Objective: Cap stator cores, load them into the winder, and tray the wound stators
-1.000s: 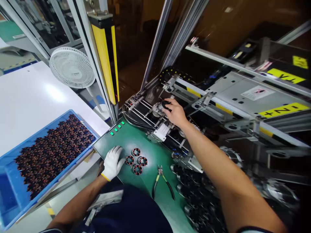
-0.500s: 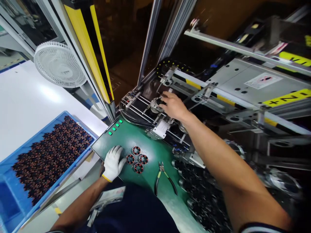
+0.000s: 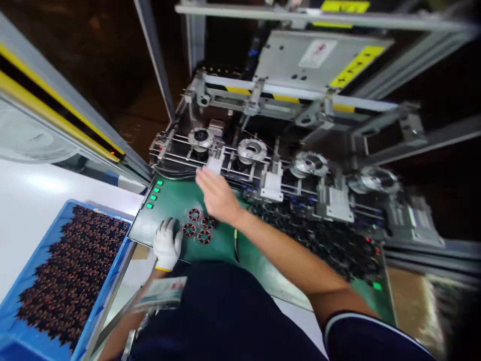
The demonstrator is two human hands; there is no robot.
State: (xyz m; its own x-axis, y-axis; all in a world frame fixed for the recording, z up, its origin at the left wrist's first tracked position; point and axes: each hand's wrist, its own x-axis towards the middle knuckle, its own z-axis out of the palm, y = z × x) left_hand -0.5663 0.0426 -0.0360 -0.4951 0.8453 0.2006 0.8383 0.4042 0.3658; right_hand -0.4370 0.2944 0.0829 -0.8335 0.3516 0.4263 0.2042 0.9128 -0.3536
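Head view: gloved left hand [image 3: 167,244] is resting, fingers loosely apart, left of four rings [image 3: 204,231] on green table [image 3: 222,246]; right hand [image 3: 218,196] is hovering far-right of them, grip: cannot tell.

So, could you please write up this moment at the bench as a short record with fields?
Left hand: white glove, fingers spread, at the green work surface's edge beside the rings
Right hand: bare, over the surface between the rings and the machine; nothing seen in it, underside hidden
Rings: four, clustered on the surface
Round metal fixtures: four, in a row across the machine
Dark parts: pile beyond the right forearm, blurred
Blue bin: left of the surface, many dark-and-copper pieces inside
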